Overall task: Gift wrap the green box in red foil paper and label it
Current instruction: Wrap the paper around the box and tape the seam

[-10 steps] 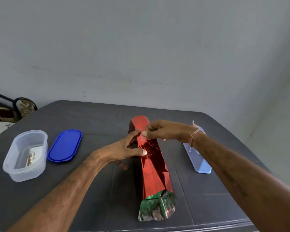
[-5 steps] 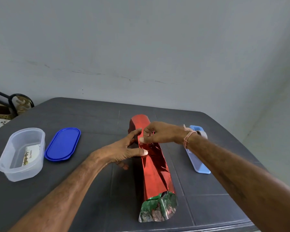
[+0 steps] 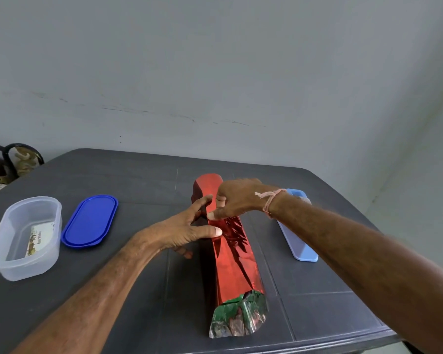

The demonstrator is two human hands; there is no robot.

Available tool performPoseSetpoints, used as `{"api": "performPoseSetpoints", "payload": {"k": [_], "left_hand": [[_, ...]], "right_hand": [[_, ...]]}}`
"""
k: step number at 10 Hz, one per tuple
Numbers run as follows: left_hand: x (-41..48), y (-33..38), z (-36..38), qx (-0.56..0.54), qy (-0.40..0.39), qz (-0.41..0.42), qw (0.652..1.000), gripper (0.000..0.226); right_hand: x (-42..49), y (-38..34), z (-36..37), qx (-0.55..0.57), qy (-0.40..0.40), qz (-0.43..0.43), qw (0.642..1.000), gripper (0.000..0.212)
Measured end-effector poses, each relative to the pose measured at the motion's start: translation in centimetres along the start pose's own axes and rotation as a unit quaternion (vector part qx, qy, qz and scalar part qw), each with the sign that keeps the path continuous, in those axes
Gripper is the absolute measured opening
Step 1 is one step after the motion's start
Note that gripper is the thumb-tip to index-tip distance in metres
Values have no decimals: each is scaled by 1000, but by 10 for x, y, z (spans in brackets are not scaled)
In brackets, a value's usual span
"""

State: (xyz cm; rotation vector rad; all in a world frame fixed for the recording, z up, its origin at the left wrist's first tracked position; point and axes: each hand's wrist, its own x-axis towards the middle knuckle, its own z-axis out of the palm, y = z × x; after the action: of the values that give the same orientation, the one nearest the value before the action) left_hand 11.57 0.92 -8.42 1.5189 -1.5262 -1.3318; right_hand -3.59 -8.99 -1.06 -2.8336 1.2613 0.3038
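A long green box (image 3: 238, 315) lies on a dark grey desk (image 3: 138, 180), pointing away from the person. Its near end is close to the desk's front edge, and that end is bare, green and shiny. The rest of the box is wrapped in shiny red foil paper (image 3: 233, 272). The foil is crinkled in the middle, close to the hands.

Two bare arms reach in from the bottom, one on each side. The left hand (image 3: 182, 233) is on the left side of the box. Its thumb is straight and presses on the red foil. Its first finger is straight too and touches the foil a bit farther up. It grips nothing. The right hand (image 3: 237, 200) comes over the top of the box. Its fingers are curled, and its thumb and first finger pinch the red foil at the fold on top. A thin pink thread band (image 3: 271, 203) is tied round the right wrist.

On the left stands a clear plastic tub (image 3: 0, 249) with no lid on. A small paper card (image 3: 37, 238) with writing lies inside it. Just beside the tub lies a dark blue oval plastic lid (image 3: 90, 221). To the right of the box lies a long light blue plastic tray (image 3: 302, 249), partly hidden by the right arm.

Behind the desk is a plain grey wall (image 3: 215, 72). Part of a dark chair (image 3: 18, 159) shows at the far left.
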Motion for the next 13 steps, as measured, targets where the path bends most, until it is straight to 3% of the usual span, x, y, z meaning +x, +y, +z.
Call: {"api": "performPoseSetpoints", "payload": {"k": [2,3,6,8,10,11,12,13], "left_hand": [[3,-2,0,-6,-1,3,1000,102],[2,-3,-1,-8,1,5,1000,99],[3,-2,0,-19,-7,-1,1000,109],[4,-2,0,-16,-8,-2,1000,109],[5,-4,-1,-11,-8,-1,1000,110],[10,-8,-2,-23,-8,-5,1000,113],[11,-8,-3,-24,-6,-3,1000,104],[5,-5,-2,-18,0,-7,1000,101]], "right_hand": [[-10,-12,-19,-9,-45,6,999,50],[-21,-12,-30,-25,-81,41,996,29],[0,12,-5,57,-62,50,995,53],[6,26,7,127,-46,47,990,47],[4,30,2,155,-76,57,983,27],[1,25,3,190,-63,75,977,53],[1,16,11,149,-30,105,983,70],[3,12,16,117,16,117,986,73]]}}
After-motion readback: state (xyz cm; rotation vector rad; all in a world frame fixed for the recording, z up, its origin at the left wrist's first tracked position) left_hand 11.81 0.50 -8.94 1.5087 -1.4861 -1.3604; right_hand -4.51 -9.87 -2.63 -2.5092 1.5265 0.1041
